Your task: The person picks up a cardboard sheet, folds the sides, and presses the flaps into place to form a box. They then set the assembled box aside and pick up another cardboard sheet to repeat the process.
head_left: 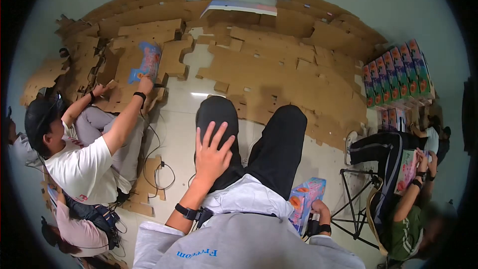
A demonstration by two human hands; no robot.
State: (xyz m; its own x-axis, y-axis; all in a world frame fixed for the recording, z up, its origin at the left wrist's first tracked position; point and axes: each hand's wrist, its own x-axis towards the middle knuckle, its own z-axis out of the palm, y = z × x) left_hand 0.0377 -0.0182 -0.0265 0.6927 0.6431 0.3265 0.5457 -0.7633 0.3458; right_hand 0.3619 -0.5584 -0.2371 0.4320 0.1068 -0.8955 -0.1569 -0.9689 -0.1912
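Observation:
My left hand (213,154) lies spread on my left thigh, near the knee, with nothing in it. Down by my right hip, my right hand (317,208) is closed at the side of a printed carton (308,189). The carton is blue, pink and purple with orange round pictures. It stands tilted next to my thigh, and its lower part is partly hidden by my shirt. Some of the right hand's fingers are hidden too. Both my wrists wear black bands.
Flat brown cardboard pieces (269,65) cover much of the floor. A co-worker at left handles a blue-pink printed carton (149,60); a co-worker at right holds another carton (407,169). Stacked cartons (398,77), a black folding stool frame (356,209) and a black cable (158,169) are nearby.

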